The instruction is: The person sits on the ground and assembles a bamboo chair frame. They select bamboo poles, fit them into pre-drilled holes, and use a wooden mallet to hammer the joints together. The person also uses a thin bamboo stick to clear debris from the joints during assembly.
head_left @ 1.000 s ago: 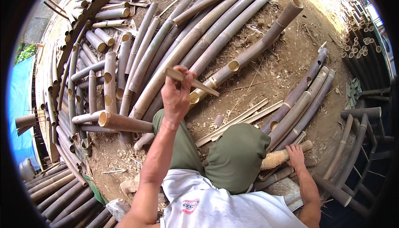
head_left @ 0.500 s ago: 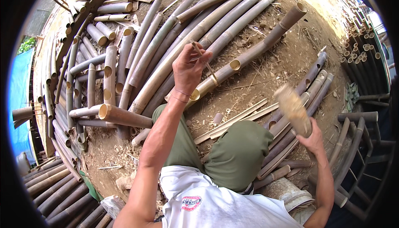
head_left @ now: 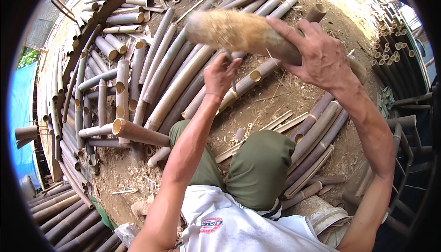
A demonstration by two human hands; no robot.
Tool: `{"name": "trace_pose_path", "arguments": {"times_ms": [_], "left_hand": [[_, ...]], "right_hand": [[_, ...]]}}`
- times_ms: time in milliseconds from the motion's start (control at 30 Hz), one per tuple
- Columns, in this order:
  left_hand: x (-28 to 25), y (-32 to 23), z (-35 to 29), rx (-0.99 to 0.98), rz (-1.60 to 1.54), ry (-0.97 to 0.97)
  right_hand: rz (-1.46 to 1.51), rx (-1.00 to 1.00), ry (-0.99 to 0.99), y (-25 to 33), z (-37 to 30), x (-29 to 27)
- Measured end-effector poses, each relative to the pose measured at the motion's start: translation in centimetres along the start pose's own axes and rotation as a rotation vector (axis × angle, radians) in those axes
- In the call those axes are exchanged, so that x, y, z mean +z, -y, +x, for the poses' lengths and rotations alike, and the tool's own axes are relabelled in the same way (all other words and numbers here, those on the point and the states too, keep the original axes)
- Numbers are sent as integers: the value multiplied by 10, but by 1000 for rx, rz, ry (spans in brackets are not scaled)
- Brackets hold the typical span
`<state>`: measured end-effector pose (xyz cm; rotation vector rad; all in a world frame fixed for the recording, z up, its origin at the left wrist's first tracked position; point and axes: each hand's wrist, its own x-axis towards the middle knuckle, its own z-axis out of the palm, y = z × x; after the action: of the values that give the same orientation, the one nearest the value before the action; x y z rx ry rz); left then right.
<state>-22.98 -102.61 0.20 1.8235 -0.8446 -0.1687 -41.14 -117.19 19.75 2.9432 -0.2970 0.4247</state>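
Note:
My right hand (head_left: 319, 54) grips the narrow end of a thick, worn wooden club (head_left: 234, 29), raised and slightly blurred. Its frayed, pale end hangs just over my left hand (head_left: 218, 75), and I cannot tell whether it touches. The left fingers pinch a thin chisel-like rod (head_left: 234, 86), whose top is partly hidden. Its lower end meets a bamboo pole (head_left: 242, 86) lying on the ground beyond my knees. An oval cut-out (head_left: 256, 75) shows in that pole, right of the rod. The club and my right hand hide part of the pole's far length.
Many bamboo poles (head_left: 161, 82) lie stacked to the left and ahead. Others (head_left: 317, 137) rest right of my knee (head_left: 262, 169), near split strips (head_left: 275, 123). A white bucket (head_left: 317, 210) stands by my right side. Upright bamboo (head_left: 390, 59) fills the far right.
My right hand has swung the club up and leftward, from beside my right knee to over my left hand. The left hand still holds the rod at the pole, slightly lower.

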Motion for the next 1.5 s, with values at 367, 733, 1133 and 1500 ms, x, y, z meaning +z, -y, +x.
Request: {"name": "trace_pose_path", "arguments": {"times_ms": [367, 733, 1133, 1500], "left_hand": [[6, 31, -4, -69, -21, 156], [19, 152, -176, -629, 90, 1051], [31, 103, -194, -779, -166, 1052], [19, 81, -187, -753, -253, 993]], "right_hand": [[557, 716, 39, 18, -112, 162], [312, 1470, -109, 57, -244, 272], [-63, 2008, 143, 83, -445, 245], [1245, 1996, -661, 18, -432, 180]]}}
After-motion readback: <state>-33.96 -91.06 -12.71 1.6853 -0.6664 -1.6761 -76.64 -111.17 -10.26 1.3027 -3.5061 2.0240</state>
